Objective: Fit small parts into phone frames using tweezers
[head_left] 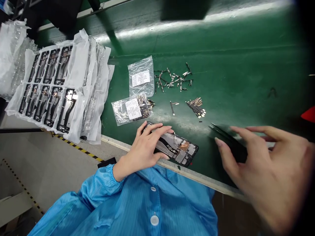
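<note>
My left hand (145, 149) lies over the left part of an opened phone body (183, 151) at the bench's front edge, fingers along its far side and thumb on the near side. Black tweezers (228, 139) are in my right hand (268, 164), pinched between thumb and fingers, blurred, with their tips pointing left. A fan of dark flex strips (196, 107) lies beyond the phone, and a couple of single strips (172, 108) lie left of it. Farther back are scattered small flex parts (172, 79).
Two clear labelled bags, one flat (140, 78) and one with parts inside (133, 108), lie left of the loose parts. Stacked white trays (52, 88) of phone bodies stand at the left. Something red (308, 114) shows at the right edge.
</note>
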`<state>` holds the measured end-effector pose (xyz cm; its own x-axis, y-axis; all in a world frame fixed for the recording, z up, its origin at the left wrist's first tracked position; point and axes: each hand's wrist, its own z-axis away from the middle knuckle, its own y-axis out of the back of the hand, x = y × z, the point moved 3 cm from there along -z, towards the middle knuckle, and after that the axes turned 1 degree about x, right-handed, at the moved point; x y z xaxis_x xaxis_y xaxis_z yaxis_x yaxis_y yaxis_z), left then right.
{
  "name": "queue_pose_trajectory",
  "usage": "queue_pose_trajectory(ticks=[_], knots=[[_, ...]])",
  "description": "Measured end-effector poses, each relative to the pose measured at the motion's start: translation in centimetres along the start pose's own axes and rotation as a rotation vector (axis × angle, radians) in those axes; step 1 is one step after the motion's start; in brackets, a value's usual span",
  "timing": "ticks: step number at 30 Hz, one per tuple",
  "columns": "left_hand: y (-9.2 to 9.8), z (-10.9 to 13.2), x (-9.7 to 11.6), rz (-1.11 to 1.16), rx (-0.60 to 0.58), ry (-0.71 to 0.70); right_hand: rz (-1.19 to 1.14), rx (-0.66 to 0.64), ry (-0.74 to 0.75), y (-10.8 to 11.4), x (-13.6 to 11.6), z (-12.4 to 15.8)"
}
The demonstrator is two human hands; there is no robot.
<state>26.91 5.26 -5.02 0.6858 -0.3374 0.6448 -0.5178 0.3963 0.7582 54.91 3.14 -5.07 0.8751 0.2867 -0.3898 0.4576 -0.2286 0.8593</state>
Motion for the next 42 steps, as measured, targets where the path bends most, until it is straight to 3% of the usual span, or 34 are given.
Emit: queue_pose_trajectory(ticks=[2,6,12,19,26,31,38,42], knots=[[0.0,0.0,0.0,0.009,0.009,-0.010,0.043,0.047,0.111,-0.3,-2.1,-0.3],[0.0,0.1,0.0,0.019,0.006,-0.010,0.078,-0.036,0.230,-2.2,-5.3,0.4],[-0.2,0.3,0.0,0.028,0.013,-0.031,0.055,0.028,0.199,-3.2,-5.4,1.5],[-0.1,0.2,0.0,0.031,0.004,-0.036,-0.195,-0.029,0.027,-3.5,-5.3,0.4],[-0.1,0.2,0.0,0.053,0.019,-0.040,-0.187,-0.065,-0.067,-4.2,-5.9,0.1],[-0.3,0.2,0.0,0.063,0.002,-0.006,-0.192,-0.017,-0.085,-4.7,-6.2,0.3],[-0.3,0.2,-0.1,0.040,0.009,-0.022,-0.417,0.054,-0.327,-3.8,-5.2,0.5],[0.0,0.3,-0.2,0.026,-0.009,-0.052,-0.546,0.010,-0.407,-3.5,-4.9,0.0]])
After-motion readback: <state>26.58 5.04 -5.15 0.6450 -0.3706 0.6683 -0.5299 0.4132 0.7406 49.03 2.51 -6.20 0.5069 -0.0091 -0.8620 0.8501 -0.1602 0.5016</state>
